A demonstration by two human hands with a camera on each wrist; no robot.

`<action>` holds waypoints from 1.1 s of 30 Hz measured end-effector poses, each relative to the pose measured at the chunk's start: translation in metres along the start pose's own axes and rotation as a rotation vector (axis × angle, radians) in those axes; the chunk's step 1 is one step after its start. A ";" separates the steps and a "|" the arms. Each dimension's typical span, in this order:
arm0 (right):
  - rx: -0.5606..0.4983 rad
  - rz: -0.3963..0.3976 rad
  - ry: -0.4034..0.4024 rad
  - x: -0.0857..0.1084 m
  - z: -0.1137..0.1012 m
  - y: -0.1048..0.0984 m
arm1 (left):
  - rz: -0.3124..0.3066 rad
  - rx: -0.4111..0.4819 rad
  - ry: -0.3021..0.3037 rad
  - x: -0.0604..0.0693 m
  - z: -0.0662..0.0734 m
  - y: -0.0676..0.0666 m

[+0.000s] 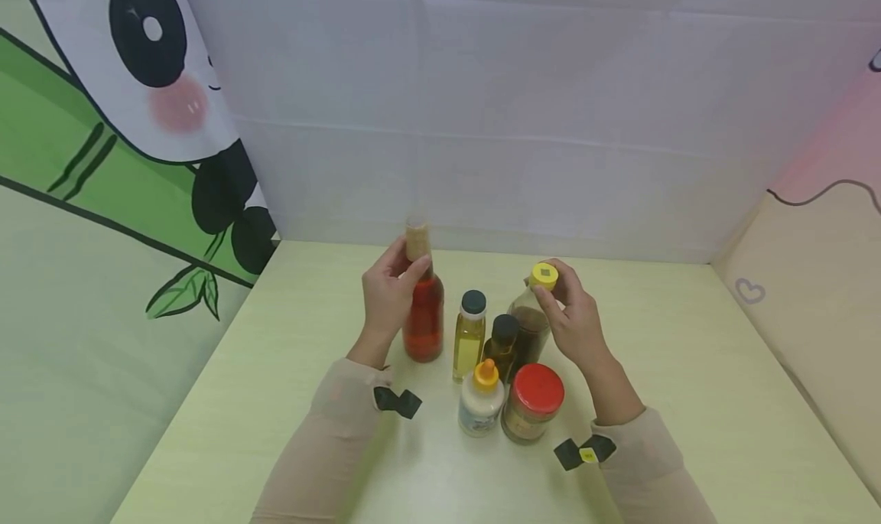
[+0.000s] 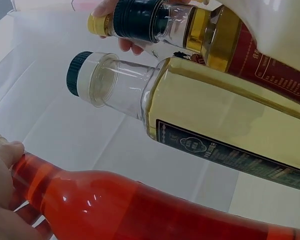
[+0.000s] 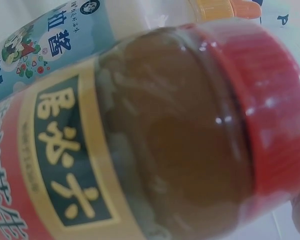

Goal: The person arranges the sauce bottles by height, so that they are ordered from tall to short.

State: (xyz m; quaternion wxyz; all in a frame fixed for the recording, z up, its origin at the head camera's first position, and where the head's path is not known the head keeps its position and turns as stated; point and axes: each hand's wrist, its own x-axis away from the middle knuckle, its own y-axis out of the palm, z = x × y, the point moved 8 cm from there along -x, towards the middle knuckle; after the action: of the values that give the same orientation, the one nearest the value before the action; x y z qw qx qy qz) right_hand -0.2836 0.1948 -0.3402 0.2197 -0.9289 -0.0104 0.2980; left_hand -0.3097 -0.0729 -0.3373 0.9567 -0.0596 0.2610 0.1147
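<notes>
My left hand [image 1: 388, 291] grips the pale-topped neck of a bottle of red liquid [image 1: 424, 317], which stands upright at the left of a group. Around the yellow cap of a bottle of dark liquid [image 1: 530, 327], at the back right, the fingers and thumb of my right hand [image 1: 580, 321] are curled. Between these two stand a green-capped oil bottle [image 2: 230, 105] and a dark-capped bottle [image 1: 505, 330]. In the right wrist view a red-lidded jar of brown paste [image 3: 180, 130] fills most of the picture and hides the right hand's bottle.
In front, a white squeeze bottle [image 1: 479, 408] with an orange tip stands beside the red-lidded jar. Everything is on a pale table [image 1: 241, 424]. A white sheet [image 1: 516, 126] rises behind it, with a printed cartoon panel [image 1: 103, 164] on the left.
</notes>
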 end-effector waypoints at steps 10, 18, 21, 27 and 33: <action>0.001 0.007 0.004 0.000 -0.001 0.000 | 0.022 0.041 -0.008 -0.008 -0.002 -0.008; 0.000 0.006 0.004 0.000 -0.002 0.001 | 0.045 0.044 0.002 -0.017 0.008 -0.016; 0.004 0.008 0.003 -0.001 -0.002 0.002 | 0.047 0.049 -0.003 -0.022 0.001 -0.020; 0.009 0.015 0.000 -0.001 -0.003 0.002 | 0.052 0.061 -0.021 -0.031 -0.002 -0.024; 0.014 0.016 0.003 0.000 -0.004 0.003 | 0.060 0.087 -0.038 -0.038 -0.005 -0.029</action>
State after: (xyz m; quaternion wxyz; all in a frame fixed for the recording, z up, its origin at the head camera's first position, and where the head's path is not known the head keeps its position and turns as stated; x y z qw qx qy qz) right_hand -0.2819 0.1904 -0.3383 0.2238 -0.9278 -0.0007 0.2985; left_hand -0.3363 -0.1084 -0.3205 0.9593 -0.0078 0.2490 0.1328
